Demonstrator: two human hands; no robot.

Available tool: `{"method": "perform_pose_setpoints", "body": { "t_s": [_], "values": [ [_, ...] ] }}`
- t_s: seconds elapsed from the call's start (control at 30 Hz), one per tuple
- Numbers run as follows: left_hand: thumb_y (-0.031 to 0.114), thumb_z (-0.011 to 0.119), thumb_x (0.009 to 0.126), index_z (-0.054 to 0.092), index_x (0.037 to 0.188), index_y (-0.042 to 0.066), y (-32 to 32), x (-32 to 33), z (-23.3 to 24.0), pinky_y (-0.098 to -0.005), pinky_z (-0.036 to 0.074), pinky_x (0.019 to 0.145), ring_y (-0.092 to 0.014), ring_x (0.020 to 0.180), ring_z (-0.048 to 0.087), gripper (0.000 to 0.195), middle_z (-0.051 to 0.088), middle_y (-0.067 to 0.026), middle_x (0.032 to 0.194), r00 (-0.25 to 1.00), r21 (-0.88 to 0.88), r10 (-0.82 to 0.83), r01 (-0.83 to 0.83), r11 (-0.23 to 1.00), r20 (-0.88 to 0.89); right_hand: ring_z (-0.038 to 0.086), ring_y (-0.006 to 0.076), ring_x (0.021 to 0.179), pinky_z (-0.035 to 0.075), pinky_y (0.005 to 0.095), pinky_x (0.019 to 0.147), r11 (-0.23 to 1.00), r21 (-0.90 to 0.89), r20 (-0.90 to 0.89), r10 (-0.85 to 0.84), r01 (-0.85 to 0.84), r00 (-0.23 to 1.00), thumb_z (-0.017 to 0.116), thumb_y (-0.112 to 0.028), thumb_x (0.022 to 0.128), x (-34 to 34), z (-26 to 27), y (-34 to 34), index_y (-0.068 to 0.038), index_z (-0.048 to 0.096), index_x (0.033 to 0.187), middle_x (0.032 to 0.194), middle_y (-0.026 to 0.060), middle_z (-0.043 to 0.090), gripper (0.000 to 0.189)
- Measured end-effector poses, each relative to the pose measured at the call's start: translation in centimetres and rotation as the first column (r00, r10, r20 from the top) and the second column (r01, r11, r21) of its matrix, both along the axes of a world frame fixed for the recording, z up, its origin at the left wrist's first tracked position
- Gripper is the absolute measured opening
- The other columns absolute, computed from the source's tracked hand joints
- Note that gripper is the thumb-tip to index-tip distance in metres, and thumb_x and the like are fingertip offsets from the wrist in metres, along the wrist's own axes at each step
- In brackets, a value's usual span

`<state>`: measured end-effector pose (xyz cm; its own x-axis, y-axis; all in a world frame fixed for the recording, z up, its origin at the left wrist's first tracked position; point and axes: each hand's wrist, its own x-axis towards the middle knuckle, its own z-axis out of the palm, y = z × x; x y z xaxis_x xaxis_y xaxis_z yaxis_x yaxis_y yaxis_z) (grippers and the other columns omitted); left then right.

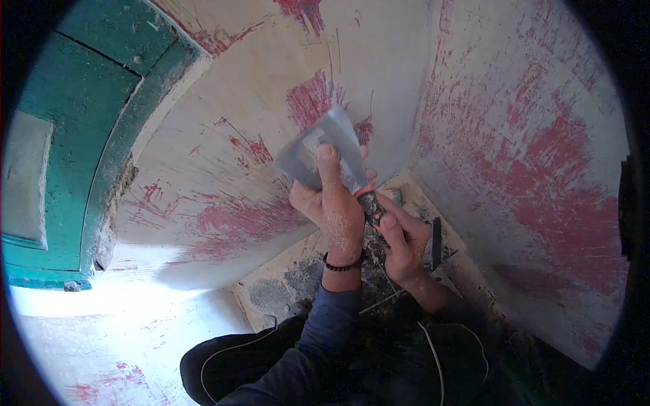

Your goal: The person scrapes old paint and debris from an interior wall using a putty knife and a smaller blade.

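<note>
A wide metal putty knife point(340, 137) with a black and red handle is held up before the wall. My right hand point(409, 233) is closed round its handle. My left hand point(337, 203), dusted with pale powder and with a dark beaded bracelet at the wrist, presses its fingers against the blade, the thumb lying on the blade's face. Behind the blade stands a pale wall point(254, 101) with scratched red patches. Whether the blade touches that wall cannot be told.
A green painted door point(76, 122) in a rough-edged opening lies at the left. A second wall point(508, 152), blotched red, meets the first at a corner on the right. Dusty floor point(274, 294) with debris shows below the hands. Thin pale cords point(431, 350) cross the dark clothing.
</note>
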<state>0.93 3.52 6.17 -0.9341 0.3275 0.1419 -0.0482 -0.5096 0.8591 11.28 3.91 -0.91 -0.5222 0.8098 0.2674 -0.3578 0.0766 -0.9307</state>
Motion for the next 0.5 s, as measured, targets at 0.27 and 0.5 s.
{"method": "perform_pose_setpoints", "body": {
  "t_s": [0.27, 0.5],
  "values": [
    [0.027, 0.064, 0.099, 0.063, 0.106, -0.007, 1.8, -0.7, 3.9, -0.0303, 0.057, 0.051, -0.02, 0.072, 0.071, 0.035, 0.07, -0.0136, 0.091, 0.992, 0.03, -0.034, 0.038, 0.999, -0.118, 0.063, 0.0125, 0.087, 0.052, 0.0279, 0.08, 0.997, 0.06, -0.09, -0.048, 0.053, 0.995, 0.051, -0.025, 0.103, -1.4, 3.6, 1.8, 0.009, 0.061, 0.129, 0.096, 0.0114, 0.072, 0.044],
    [0.024, 0.064, 0.098, 0.059, 0.111, -0.008, -0.1, 0.0, -1.1, -0.0319, 0.057, 0.05, -0.022, 0.069, 0.07, 0.035, 0.068, -0.016, 0.087, 0.998, -0.054, 0.06, -0.06, 0.997, -0.003, 0.06, 0.0094, 0.081, 0.05, 0.0248, 0.073, 0.999, 0.032, 0.06, 0.003, -0.005, 0.998, 0.05, -0.024, 0.103, 0.1, -0.4, 0.0, 0.009, 0.062, 0.128, 0.091, 0.0088, 0.071, 0.043]
  ]
}}
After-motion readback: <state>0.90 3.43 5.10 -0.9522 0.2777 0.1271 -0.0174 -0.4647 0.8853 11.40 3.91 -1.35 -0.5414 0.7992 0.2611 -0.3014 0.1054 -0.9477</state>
